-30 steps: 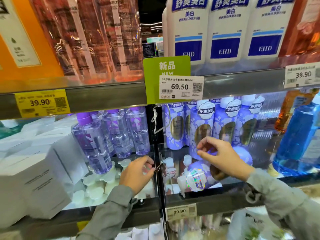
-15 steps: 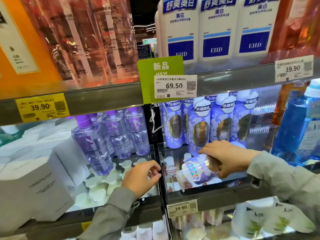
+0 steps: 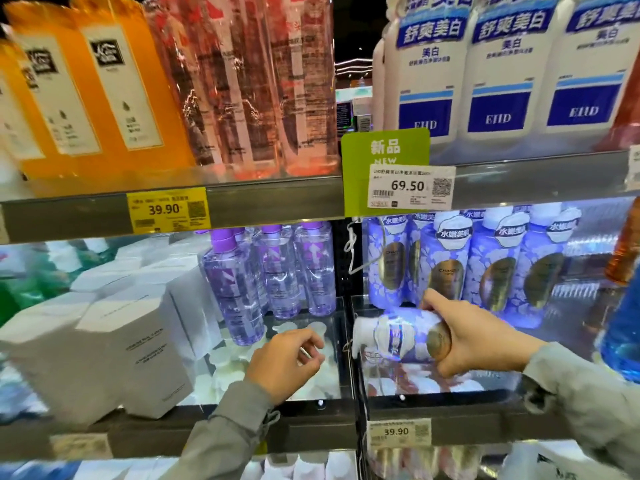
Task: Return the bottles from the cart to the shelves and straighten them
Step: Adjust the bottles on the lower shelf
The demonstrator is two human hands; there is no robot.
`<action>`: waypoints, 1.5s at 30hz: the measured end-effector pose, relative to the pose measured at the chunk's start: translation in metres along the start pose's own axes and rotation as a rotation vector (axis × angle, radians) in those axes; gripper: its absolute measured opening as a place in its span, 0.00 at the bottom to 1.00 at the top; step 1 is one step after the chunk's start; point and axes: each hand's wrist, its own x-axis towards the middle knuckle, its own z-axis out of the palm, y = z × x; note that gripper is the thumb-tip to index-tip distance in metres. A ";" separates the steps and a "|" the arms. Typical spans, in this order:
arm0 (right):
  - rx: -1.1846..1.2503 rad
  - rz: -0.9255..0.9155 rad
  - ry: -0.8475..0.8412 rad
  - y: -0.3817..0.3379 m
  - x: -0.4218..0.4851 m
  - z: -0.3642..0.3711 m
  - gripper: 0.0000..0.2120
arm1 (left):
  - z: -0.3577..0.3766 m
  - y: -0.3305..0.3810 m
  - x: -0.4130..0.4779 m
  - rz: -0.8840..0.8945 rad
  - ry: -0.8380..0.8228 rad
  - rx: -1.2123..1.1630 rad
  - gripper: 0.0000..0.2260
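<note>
My right hand (image 3: 474, 332) grips a lilac floral bottle (image 3: 398, 336) that lies on its side, white cap pointing left, just above the front of the middle shelf (image 3: 450, 415). Behind it stands a row of matching lilac floral bottles (image 3: 495, 265), upright. My left hand (image 3: 285, 362) hovers with loosely curled fingers, holding nothing, over the left bay, in front of the clear purple bottles (image 3: 277, 268). The cart is out of view.
White boxes (image 3: 114, 344) crowd the left of the middle shelf. A clear divider (image 3: 349, 344) separates the two bays. Orange bottles (image 3: 86, 91), pink bottles (image 3: 256, 84) and white bottles (image 3: 498, 64) fill the upper shelf. A blue bottle (image 3: 623, 334) stands far right.
My right hand came down onto the fallen floral bottle, closed round it and lifted it slightly off the shelf. My left hand stayed near the divider.
</note>
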 end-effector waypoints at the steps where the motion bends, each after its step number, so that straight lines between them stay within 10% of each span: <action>1: 0.130 0.003 0.036 -0.003 0.001 -0.001 0.29 | -0.001 0.001 0.001 0.006 0.002 0.004 0.07; 15: 1.064 0.110 0.449 -0.012 -0.025 0.022 0.39 | 0.007 0.016 0.012 0.106 0.009 -0.048 0.03; 29: 0.905 0.109 0.230 -0.023 -0.046 0.031 0.43 | 0.014 0.023 0.016 0.133 -0.018 -0.063 0.06; 45: 0.665 0.159 0.473 -0.023 0.012 0.059 0.29 | 0.012 0.019 0.013 0.114 -0.026 -0.043 0.03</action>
